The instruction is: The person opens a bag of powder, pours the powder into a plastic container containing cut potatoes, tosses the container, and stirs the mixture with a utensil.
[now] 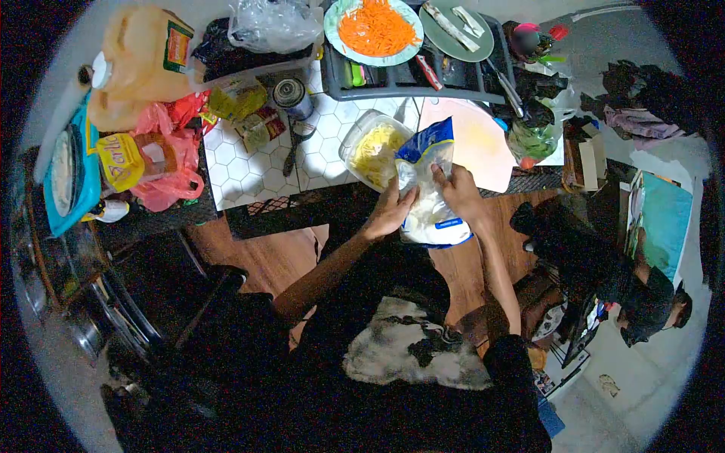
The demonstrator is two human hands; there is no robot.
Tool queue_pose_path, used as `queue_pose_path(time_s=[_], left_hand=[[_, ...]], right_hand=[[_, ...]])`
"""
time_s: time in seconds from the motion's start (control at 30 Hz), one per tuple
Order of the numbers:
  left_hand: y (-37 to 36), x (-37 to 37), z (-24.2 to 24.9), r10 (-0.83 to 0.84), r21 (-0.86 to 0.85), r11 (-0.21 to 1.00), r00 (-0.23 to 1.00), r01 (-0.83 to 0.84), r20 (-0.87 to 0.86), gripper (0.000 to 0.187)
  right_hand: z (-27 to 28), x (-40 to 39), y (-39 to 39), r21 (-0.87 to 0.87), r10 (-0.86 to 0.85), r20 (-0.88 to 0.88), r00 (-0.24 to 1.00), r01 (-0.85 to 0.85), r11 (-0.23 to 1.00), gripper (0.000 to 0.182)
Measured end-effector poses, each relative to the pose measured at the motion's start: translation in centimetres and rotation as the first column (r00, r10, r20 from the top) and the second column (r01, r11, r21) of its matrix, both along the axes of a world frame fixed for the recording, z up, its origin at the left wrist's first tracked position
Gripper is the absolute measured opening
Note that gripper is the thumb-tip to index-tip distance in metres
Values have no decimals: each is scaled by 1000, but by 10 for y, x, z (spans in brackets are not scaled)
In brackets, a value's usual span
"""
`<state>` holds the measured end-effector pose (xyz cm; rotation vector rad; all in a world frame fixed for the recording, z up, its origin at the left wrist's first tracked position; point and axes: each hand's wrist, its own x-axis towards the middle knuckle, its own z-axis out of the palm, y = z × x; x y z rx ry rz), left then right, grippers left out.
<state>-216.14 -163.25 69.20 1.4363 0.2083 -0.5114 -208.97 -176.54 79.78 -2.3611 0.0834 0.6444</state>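
Both hands are at a blue-and-white plastic bag (432, 215) with white contents, above the table's front edge. My left hand (389, 213) grips its left side, fingers closed against the plastic. At the upper right side, my right hand (458, 198) pinches the bag with the thumb on top. The bag's blue upper end points away from me and overlaps the right side of a clear plastic tub (352, 137). Pale yellow shreds (375, 149) fill that tub. To the right lies a pink cutting board (483, 143), partly covered by the bag.
Behind the tub, a grey tray (393, 84) bears a plate of shredded carrot (380, 27) and a green plate (474, 50). A can (291, 98) and a dark-handled knife (290, 160) are left. Farther left stands a large jug (136, 68). Another person (649, 302) is at far right.
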Motion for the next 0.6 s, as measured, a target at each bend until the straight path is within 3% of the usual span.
queue_pose_path(time_s=[0.07,0.17,0.23,0.27,0.3,0.33,0.37,0.43,0.5,0.57,0.6], left_hand=[[-3,-1,-15,12,19,1000,996,-14,83,51],[6,2,-20,5,-65,998,999,-7,-43,51],[15,10,-22,0,-326,945,999,-11,-34,51],[29,17,11,47,-166,985,998,-51,-28,46],[39,25,38,123,-206,967,984,-148,-130,47],[44,26,37,59,-203,974,982,-96,-182,54],[49,28,35,2,-202,978,973,-50,-230,61],[43,19,14,11,-215,975,977,-58,-215,62],[40,18,19,12,-226,972,979,-59,-202,63],[37,15,25,25,-61,998,983,-36,-182,57],[36,14,18,25,-62,997,983,-37,-181,57]], right_hand=[[-2,0,0,2,15,0,1000,-15,1000,38],[-4,-1,4,-23,10,0,1000,-10,1000,36],[4,-4,11,8,-77,40,996,77,997,35],[-1,-10,12,4,-80,40,996,80,997,35],[-11,-20,13,33,-47,182,982,42,999,35],[-16,-27,14,57,-16,321,947,-2,998,35],[-17,-26,12,57,-14,321,947,-4,998,35],[-16,-21,8,93,-113,49,992,108,990,36],[-14,-24,13,81,-80,125,989,70,994,35],[-13,-30,12,55,-47,195,980,37,998,34],[-16,-31,8,85,-98,186,978,83,993,34]])
